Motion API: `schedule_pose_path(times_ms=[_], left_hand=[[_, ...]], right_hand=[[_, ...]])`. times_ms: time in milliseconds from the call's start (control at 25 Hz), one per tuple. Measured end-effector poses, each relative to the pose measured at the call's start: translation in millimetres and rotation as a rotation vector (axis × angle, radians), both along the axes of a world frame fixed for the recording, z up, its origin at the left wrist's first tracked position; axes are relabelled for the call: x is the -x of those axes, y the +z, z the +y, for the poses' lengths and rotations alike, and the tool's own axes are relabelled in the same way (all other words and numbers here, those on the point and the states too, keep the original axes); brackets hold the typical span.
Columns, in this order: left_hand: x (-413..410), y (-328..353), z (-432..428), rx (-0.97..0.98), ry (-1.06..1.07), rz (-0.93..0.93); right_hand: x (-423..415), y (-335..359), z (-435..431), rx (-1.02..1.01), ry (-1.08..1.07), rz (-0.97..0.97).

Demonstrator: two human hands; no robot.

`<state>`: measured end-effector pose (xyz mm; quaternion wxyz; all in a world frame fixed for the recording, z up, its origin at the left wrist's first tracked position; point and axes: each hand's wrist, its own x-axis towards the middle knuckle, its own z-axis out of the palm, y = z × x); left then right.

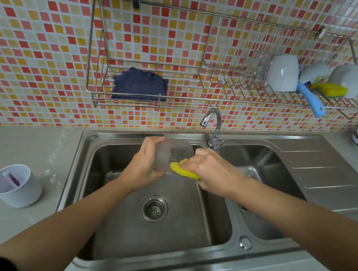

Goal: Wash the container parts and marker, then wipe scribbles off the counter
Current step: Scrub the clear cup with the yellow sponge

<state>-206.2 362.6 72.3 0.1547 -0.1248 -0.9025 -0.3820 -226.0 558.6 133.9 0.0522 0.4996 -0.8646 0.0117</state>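
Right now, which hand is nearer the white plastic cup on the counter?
Left. The left hand grips a translucent grey container part over the sink, on the side toward the white plastic cup. The right hand, scrubbing with a yellow sponge, is farther away.

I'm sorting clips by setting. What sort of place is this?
Most likely a home kitchen: a stainless steel double sink with a chrome tap, a wall-mounted wire dish rack holding white mugs, and mosaic-tiled wall.

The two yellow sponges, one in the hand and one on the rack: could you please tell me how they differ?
The sponge in the right hand is bent and pressed against a translucent lid over the sink; the rack sponge lies flat and untouched on the wall rack beside the white cups. The left hand holds the lid. Both sponges are yellow.
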Motion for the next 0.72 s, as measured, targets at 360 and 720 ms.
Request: schedule_pose_path(times_ms=[360, 720], left_hand=[[-4.3, 8.3, 0.8, 0.033, -0.275, -0.044], [-0.1, -7.3, 2.0, 0.027, -0.103, 0.066]], right_hand=[[12.3, 10.7, 18.5, -0.243, 0.380, 0.502], [-1.6, 10.1, 12.4, -0.110, -0.020, -0.099]])
